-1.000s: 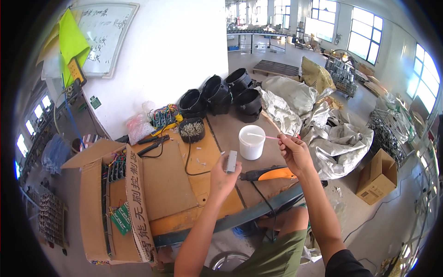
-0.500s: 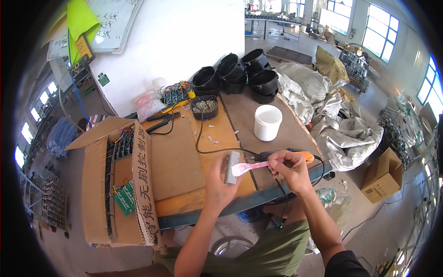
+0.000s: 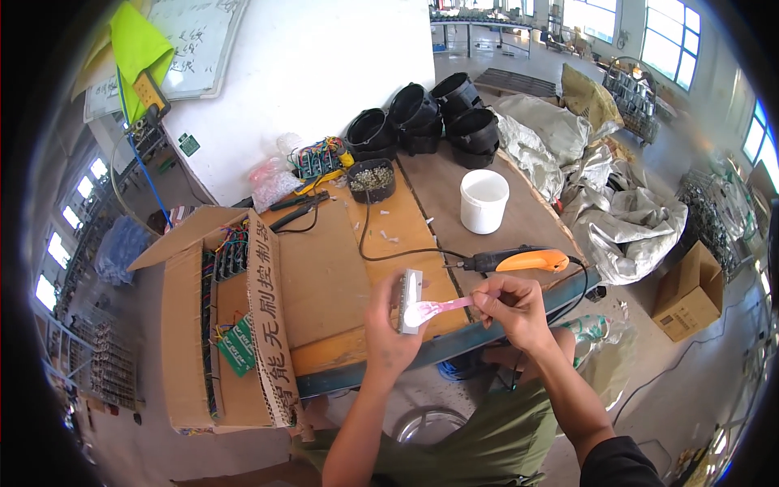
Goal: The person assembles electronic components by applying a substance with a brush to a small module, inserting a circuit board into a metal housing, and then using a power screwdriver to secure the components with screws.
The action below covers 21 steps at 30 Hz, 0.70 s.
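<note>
My left hand (image 3: 388, 331) is closed round a small grey metal block (image 3: 403, 302) with a ribbed side, held upright over the table's near edge. White paste (image 3: 414, 288) coats the block's face. Between the thumb and fingers of my right hand (image 3: 513, 308) is the handle of a pink plastic spoon (image 3: 448, 305). Its paste-smeared head rests against the lower part of the block. Just beyond my right hand lies an orange and black electric screwdriver (image 3: 519, 260) with a cable. A white plastic tub (image 3: 484, 203) stands open farther back.
Left of my hands stands a cardboard box (image 3: 264, 325) holding green circuit boards (image 3: 238, 346) and wired parts. Black buckets (image 3: 415, 114), a black dish of screws (image 3: 371, 180) and pliers (image 3: 296, 213) sit at the table's back. White sacks (image 3: 625, 219) lie on the right.
The spoon's head has slid down the block, and more white paste now covers its face. The whole scene has shifted slightly rightward in view.
</note>
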Available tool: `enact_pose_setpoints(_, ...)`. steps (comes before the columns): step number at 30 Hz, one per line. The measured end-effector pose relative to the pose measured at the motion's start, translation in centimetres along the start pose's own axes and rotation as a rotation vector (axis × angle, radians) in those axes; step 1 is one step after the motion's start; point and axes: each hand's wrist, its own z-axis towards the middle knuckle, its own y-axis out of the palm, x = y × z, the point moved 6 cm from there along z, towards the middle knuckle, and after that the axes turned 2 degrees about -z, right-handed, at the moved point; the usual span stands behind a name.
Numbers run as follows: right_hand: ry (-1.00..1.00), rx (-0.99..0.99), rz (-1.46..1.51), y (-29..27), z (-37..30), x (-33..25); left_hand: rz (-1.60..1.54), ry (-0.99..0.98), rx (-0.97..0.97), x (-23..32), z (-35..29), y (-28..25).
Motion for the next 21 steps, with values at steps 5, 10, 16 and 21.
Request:
enact_pose_setpoints(5, -0.077, 0.133, 0.022, -1.2, 2.2, 0.2, 0.067, -0.029, -0.007, 0.0, -0.4, 0.2)
enact_pose_setpoints(10, -0.047, 0.11, -0.001, -0.2, 1.3, 0.1, 0.116, -0.066, 0.026, -0.4, -0.7, -0.5)
enact_pose_setpoints(16, -0.008, 0.067, 0.066, 1.6, -1.3, 0.9, -0.034, -0.082, 0.047, -0.4, -0.5, -0.8)
enact_pose_setpoints(21, -0.027, 0.16, -0.005, 0.4, 0.7, 0.8, 0.039, -0.073, 0.027, -0.2, -0.8, -0.5)
